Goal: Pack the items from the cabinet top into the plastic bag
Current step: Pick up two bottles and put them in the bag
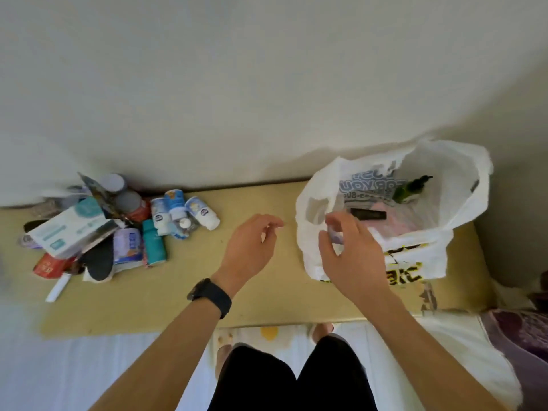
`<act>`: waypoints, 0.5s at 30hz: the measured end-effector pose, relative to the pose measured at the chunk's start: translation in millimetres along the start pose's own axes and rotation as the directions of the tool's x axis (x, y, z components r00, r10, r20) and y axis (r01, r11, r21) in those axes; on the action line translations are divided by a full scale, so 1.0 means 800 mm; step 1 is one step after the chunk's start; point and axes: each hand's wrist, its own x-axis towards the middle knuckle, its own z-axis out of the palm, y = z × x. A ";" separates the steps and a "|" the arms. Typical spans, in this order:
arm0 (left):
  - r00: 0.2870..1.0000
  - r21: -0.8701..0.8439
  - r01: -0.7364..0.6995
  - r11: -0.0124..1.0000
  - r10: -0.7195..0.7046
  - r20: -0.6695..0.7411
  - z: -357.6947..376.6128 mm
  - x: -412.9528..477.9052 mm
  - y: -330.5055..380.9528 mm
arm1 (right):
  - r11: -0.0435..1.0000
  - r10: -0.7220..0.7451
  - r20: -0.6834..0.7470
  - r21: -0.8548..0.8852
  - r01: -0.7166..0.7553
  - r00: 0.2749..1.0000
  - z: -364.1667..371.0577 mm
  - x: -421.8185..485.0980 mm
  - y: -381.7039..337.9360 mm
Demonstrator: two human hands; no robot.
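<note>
The white plastic bag (415, 244) stands open at the right end of the beige cabinet top (178, 286). Inside it lie a green bottle (410, 188), a black stick-shaped item (369, 215) and something pink. My right hand (353, 256) is at the bag's near rim, thumb and fingers pinching a small lilac item (336, 238), which is blurred. My left hand (252, 244) hovers over the middle of the top, fingers loosely curled, holding nothing. At the left end is a pile: a white box (68, 229), a teal bottle (154, 246), white bottles with blue labels (203, 213), grey-lidded cans (114, 182).
A black insole (99, 259), a red packet (47, 266) and a white tube (57, 289) lie at the pile's front. The wall runs right behind the cabinet. Purple fabric (522, 336) sits low at the right. My legs stand at the cabinet's front edge.
</note>
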 end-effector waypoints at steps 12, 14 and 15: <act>0.939 0.367 0.165 0.916 -0.259 0.224 -0.189 -0.128 -0.365 | 0.993 0.034 0.524 -0.115 0.031 0.851 0.333 -0.063 -0.214; 0.925 0.395 0.184 0.900 -0.295 0.241 -0.205 -0.151 -0.405 | 0.987 0.104 0.593 -0.163 -0.007 0.798 0.378 -0.068 -0.235; 0.915 0.424 0.183 0.887 -0.312 0.257 -0.212 -0.159 -0.423 | 0.983 0.145 0.609 -0.181 -0.042 0.780 0.398 -0.069 -0.244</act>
